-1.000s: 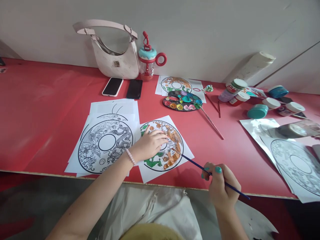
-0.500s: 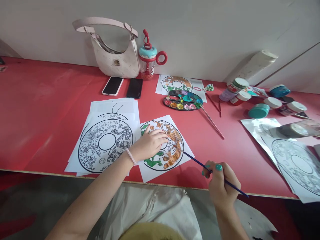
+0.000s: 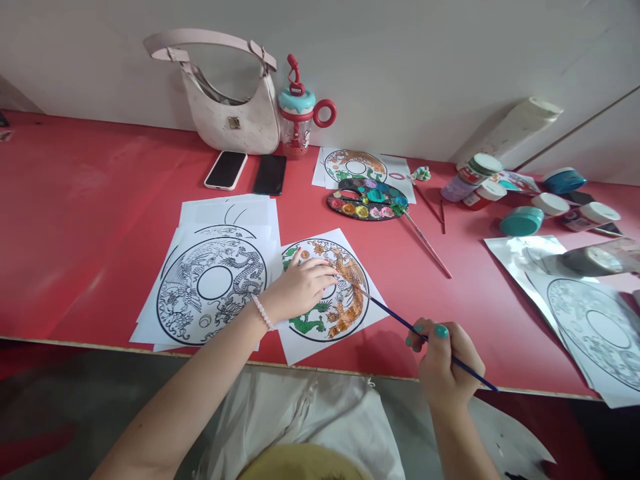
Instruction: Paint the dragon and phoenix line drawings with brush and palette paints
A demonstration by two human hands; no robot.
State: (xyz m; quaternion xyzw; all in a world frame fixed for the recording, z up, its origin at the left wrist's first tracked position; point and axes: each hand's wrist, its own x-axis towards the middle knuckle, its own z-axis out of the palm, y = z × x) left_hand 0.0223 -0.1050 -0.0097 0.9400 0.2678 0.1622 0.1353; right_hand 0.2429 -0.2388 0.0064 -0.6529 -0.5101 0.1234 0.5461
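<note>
My left hand lies flat with fingers stretched over a sheet of paper, hiding part of its ring-shaped printed design. The design's right side carries an orange-brown painted phoenix; green paint covers a dragon at the lower left. My right hand grips a thin blue paintbrush between thumb and fingers. Its tip rests at, or just over, the phoenix's right edge. Left of my left arm lies a stack of unpainted printed sheets.
Behind the sheet sits a paint palette with another paintbrush leaning on it. A handbag, a cup with a straw and two phones stand or lie near the wall. Several paint jars and more printed sheets occupy the right.
The brush tip has shifted slightly up along the phoenix's right edge, and my right hand has moved a little to the right. My left hand stays in place.
</note>
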